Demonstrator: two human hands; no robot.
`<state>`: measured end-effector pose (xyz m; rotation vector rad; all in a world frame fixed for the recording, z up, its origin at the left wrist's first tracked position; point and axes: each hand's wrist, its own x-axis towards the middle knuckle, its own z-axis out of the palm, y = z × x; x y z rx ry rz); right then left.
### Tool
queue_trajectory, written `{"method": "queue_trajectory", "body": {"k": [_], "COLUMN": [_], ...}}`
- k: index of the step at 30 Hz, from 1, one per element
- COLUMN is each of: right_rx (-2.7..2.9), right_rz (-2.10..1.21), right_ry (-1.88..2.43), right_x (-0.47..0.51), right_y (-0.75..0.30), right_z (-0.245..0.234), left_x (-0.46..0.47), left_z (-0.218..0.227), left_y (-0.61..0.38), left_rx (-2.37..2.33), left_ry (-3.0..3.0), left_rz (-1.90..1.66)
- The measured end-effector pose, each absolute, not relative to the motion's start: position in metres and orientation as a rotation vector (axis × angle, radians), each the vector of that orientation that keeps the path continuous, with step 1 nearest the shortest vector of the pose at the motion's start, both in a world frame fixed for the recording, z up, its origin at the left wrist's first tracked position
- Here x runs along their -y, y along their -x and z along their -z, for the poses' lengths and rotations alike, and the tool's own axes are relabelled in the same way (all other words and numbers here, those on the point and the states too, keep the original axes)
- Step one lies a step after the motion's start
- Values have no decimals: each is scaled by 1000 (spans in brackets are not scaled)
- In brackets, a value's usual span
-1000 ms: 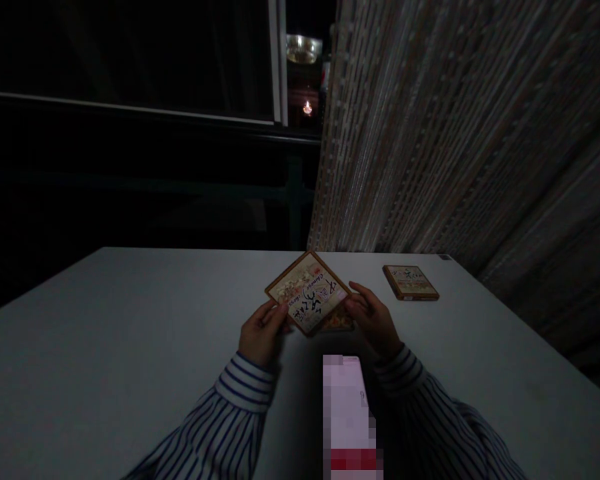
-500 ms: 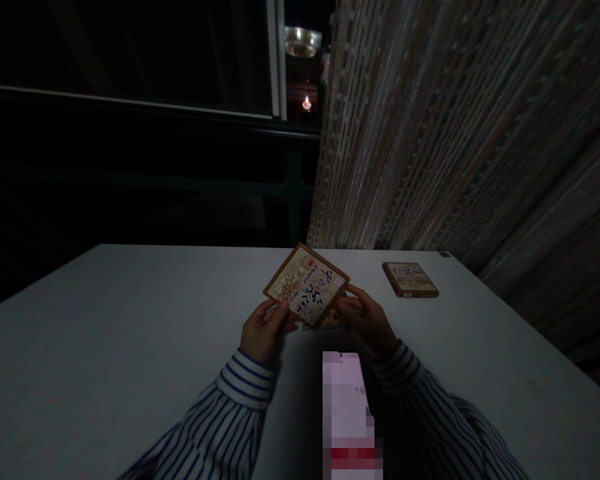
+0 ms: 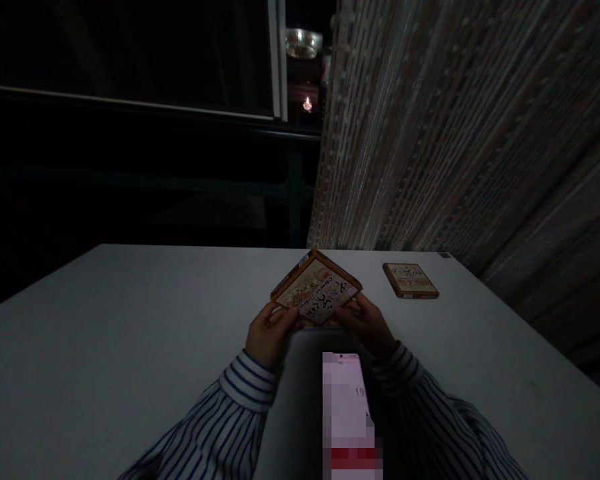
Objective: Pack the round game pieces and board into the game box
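Between my two hands is a flat Chinese chess box (image 3: 316,288), brown-edged with a pale printed face, held up at a tilt with one corner pointing away from me. My left hand (image 3: 270,332) grips its left side, thumb on the face. On the right side, my right hand (image 3: 367,323) closes on the edge, thumb also on the front. Beneath the held box, partly hidden, lies another flat item (image 3: 325,327) on the table, of which only a pale near edge shows. A lit phone (image 3: 347,400) lies close to me, below the hands.
A second, similar box (image 3: 411,280) rests on the white table (image 3: 145,347) toward the back right. Behind the table's far right edge hangs a bead or string curtain (image 3: 395,133). A dark window with a pale frame (image 3: 279,60) is at the back.
The chess box has tipped so its far side edges now show, and it has shifted slightly right. My right hand's thumb has come onto its face; my left hand moved slightly right.
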<state>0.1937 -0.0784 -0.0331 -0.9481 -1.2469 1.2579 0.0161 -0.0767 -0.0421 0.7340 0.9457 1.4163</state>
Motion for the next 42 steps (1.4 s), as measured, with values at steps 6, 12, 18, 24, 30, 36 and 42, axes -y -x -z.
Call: {"method": "queue_trajectory", "body": {"k": [6,12,18,24,30,36,42], "right_rx": [1235,1266,1388,1433,1441,1442,1464], "right_rz": [-1233,-1185,-1112,-1070,-1054,-1015,-943], "right_ry": [940,935,976,1023,991,1026,1042], "right_x": [78,77,76,75,76,77,77], "right_y": [-194,-197,-200,-202,-201,-202,-203], "right_z": [33,34,36,41,39,36,35], "left_x": [78,76,80,81,80,81,83], "left_z": [40,38,29,28,31,29,28], "left_y": [-13,-6,-5,-2,-2,-3,-4], "left_rx": [-967,-1048,-1117,-1227,-1235,-1257,-1216], "left_ry": [-838,-920,-1010,-1135,-1144,-1149,-1144], "left_rz": [-1392,-1573,-1668,-1668,-1658,-1656,-1653]}}
